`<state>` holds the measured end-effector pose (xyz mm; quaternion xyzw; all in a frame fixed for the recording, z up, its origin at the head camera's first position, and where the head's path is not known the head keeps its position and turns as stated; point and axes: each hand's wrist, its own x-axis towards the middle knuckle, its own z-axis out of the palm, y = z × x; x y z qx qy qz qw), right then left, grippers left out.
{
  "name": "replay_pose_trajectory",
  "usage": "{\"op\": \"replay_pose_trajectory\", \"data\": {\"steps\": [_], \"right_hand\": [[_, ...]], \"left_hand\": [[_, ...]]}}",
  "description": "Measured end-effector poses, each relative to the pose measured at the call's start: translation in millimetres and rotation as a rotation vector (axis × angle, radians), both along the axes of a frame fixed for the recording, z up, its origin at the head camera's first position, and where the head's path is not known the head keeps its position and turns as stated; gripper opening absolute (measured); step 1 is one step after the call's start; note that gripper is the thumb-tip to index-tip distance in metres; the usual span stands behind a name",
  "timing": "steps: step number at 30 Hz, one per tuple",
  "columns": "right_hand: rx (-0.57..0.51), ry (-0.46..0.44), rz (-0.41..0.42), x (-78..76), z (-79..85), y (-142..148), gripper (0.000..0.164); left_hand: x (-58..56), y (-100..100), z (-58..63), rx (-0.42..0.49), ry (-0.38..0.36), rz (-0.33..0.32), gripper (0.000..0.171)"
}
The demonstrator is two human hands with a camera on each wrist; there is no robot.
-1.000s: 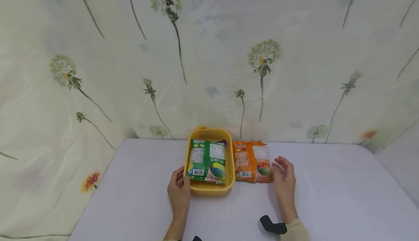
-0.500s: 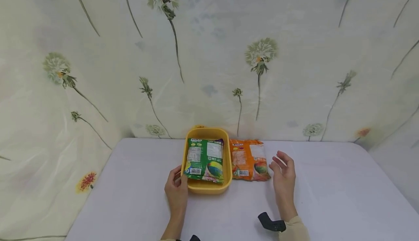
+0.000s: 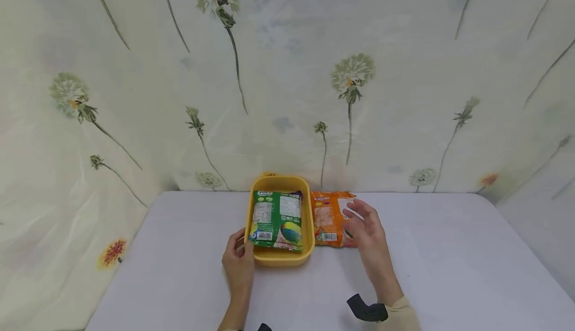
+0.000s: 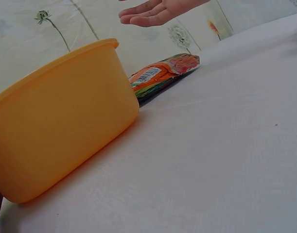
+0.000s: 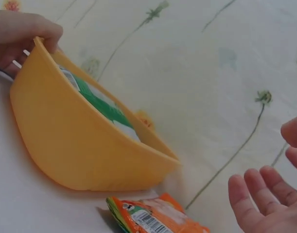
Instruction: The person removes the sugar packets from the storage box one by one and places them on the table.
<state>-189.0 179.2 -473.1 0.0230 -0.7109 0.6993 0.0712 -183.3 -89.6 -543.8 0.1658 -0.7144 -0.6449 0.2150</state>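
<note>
Nearest, the left hand (image 3: 239,265) grips the left rim of the yellow tub (image 3: 280,260), likely to steady it. The right hand (image 3: 368,232), fingers loosely bent around nothing, hovers over the orange packet (image 3: 324,216), partly hiding it. Tub and packet sit side by side toward the surface's (image 3: 188,256) far edge. The green packet (image 3: 275,218) inside mostly covers something purple (image 3: 300,194), unidentifiable.

- A screened-in nook, whether home or studio cannot be told;
- creased dandelion-print sheeting (image 3: 287,61) rises behind and wraps both sides, hiding the room;
- a white cloth-covered surface (image 3: 440,261) stands close against it.
</note>
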Motion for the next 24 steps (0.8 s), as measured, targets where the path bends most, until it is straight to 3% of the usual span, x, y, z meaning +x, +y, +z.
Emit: {"op": "replay_pose_trajectory", "data": {"steps": [12, 20, 24], "right_hand": [[-0.004, -0.034, 0.184, 7.3, 3.3, -27, 0.053], [-0.048, 0.040, 0.197, 10.6, 2.6, -42, 0.048], [-0.067, 0.036, 0.207, 11.4, 1.0, -47, 0.046]], "left_hand": [[0.7, 1, 0.4, 0.002, -0.027, -0.006, 0.031], [-0.6, 1, -1.8, 0.009, -0.038, -0.003, 0.032], [-1.0, 1, -2.1, 0.015, -0.043, -0.010, 0.032]]}}
